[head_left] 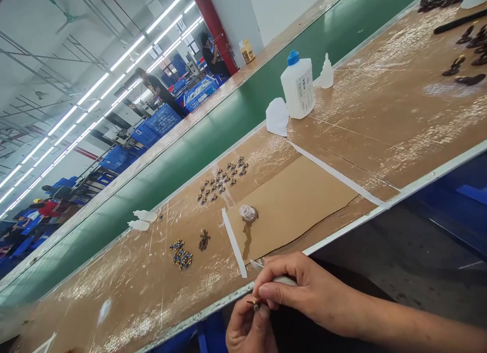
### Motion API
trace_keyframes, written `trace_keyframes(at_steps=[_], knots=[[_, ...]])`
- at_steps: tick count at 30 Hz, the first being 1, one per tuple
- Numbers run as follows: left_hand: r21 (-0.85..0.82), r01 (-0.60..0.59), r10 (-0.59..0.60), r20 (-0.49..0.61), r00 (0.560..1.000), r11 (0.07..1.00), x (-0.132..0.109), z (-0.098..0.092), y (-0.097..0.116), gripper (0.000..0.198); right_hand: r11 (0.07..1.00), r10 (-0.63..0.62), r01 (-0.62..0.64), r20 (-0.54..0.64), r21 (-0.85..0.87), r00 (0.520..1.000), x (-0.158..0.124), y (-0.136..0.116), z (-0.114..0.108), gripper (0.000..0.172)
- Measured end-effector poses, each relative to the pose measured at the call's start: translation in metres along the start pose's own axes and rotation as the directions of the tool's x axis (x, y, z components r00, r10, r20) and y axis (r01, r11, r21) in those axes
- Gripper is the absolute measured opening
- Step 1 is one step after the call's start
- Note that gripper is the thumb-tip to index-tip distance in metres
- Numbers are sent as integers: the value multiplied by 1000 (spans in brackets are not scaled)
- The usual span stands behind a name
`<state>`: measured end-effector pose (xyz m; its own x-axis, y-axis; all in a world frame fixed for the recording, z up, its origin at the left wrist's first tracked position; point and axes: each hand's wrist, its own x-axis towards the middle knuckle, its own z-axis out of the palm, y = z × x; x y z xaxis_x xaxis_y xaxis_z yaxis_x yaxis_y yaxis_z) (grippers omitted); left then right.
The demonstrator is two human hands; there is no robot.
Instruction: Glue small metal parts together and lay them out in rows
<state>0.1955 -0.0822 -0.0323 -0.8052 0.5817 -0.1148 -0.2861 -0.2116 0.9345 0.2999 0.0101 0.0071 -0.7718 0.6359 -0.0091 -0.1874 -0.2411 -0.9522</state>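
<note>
Low in the head view my left hand (249, 330) pinches a small brass-coloured metal part (255, 306) between thumb and fingers. Against it my right hand (304, 287) is closed, with fingertips at the part. A slim tool with a pale grey handle (284, 280) lies in the right hand; its thin end points left, and its exact kind is not clear. Beyond the hands, a small cup (248, 213) stands on a cardboard sheet (300, 203) beside a dark wet streak. Several small blue and gold parts (182, 259) lie heaped near small brown pieces (204, 239).
More blue and gold parts (222, 179) are spread farther back. A white bottle with a blue cap (299, 86) and a small dropper bottle (326, 73) stand at the rear. Two squeeze bottles (142, 219) lie to the left. The table edge (418, 183) runs diagonally; people work beyond.
</note>
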Motion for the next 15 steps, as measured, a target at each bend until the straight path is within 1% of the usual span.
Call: trace_keyframes(at_steps=[2, 5, 8, 12, 15], knots=[[-39, 53, -53, -12, 999, 998, 0, -1, -3, 31, 998, 1, -2, -30, -55, 1000, -2, 2, 1, 21], [-58, 49, -50, -16, 999, 997, 0, -3, -5, 29, 992, -10, 5, -36, -126, 999, -4, 3, 2, 20], [-35, -31, 32, 5, 999, 999, 5, -9, -7, 26, 987, -31, 27, -18, -157, 999, -6, 3, 3, 16], [30, -145, 139, 156, 978, 989, 19, -30, -14, 22, 990, -22, 20, -13, -138, 1000, -5, 3, 3, 15], [40, -187, 176, 195, 965, 981, 26, -41, -16, 21, 995, 2, -4, -14, -100, 1000, -4, 3, 3, 15]])
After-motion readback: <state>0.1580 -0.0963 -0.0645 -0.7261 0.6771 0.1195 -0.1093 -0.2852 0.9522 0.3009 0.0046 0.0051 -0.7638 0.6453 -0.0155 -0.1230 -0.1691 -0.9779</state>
